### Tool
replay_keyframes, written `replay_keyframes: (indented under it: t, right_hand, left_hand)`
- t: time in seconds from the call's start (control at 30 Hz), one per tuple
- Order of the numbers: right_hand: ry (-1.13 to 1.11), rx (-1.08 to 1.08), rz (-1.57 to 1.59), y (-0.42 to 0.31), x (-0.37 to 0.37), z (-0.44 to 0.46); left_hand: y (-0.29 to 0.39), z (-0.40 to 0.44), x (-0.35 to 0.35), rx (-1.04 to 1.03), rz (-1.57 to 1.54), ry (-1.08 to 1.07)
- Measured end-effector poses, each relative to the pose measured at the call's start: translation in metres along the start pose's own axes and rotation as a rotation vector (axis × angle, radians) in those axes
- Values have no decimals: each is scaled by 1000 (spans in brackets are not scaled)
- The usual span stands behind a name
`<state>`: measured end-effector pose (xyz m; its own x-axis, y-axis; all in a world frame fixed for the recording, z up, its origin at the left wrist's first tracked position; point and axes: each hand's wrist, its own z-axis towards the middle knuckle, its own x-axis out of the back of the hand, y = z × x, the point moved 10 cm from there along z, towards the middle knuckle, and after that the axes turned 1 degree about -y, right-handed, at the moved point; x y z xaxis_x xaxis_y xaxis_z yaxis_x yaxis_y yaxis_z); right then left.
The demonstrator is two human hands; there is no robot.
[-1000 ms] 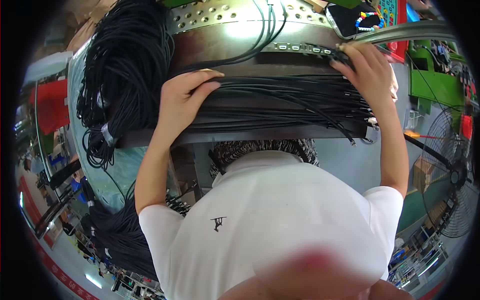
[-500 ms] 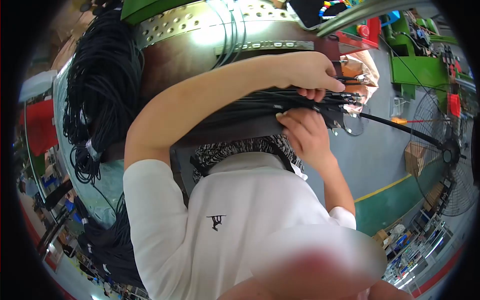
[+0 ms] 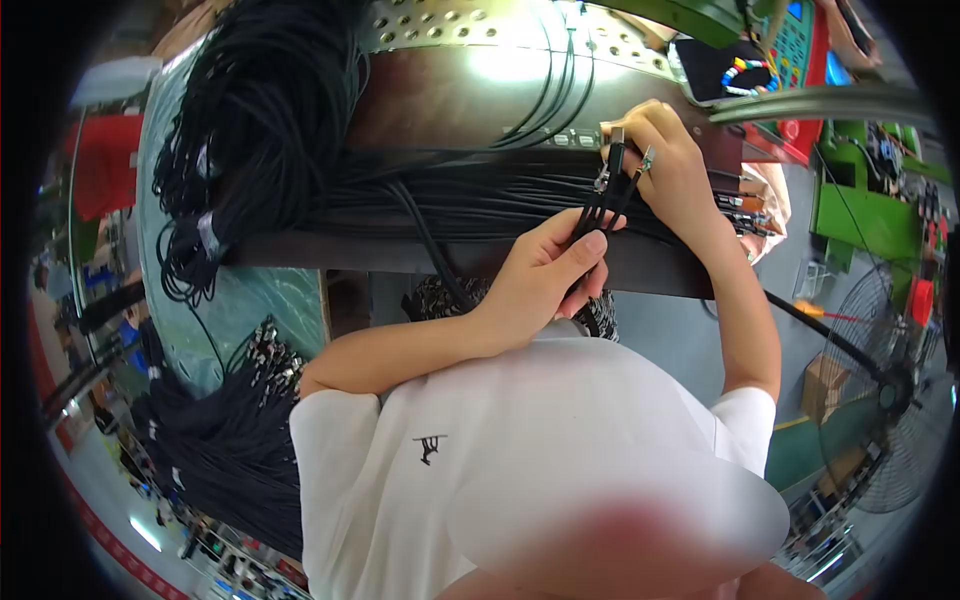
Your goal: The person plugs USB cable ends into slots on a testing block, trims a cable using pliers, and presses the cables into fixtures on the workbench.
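Observation:
My left hand (image 3: 550, 270) is closed round several black cables (image 3: 592, 215), whose connector ends point up towards the bench. Just above and to the right, my right hand (image 3: 668, 165) has its fingers curled round a black connector end (image 3: 617, 150). That hand is beside a metal strip with slots (image 3: 572, 140), which it partly covers. A row of black cables (image 3: 480, 205) lies along the front of the dark bench (image 3: 440, 90), partly behind my left hand. Other connector ends (image 3: 742, 205) stick out at the bench's right edge.
A large heap of black cables (image 3: 270, 110) lies at the left, with another bundle (image 3: 225, 450) below. A perforated metal plate (image 3: 450, 25) is at the back. A phone (image 3: 705, 68) and beaded bracelet (image 3: 748, 76) lie back right, near a fan (image 3: 890, 400).
My left hand has drawn back from the bench's right end and now grips several cables. My right hand has moved up to the slotted strip. The view has shifted.

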<state>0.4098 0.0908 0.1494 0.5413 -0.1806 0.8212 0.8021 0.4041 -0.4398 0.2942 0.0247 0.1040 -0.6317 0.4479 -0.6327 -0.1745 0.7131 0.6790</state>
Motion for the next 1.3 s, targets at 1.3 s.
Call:
replay_keyframes:
  t: [1.3]
  right_hand:
    - [14,-298,132,-33,-12,3]
  left_hand:
    - [12,-27,30,-141,-11,175]
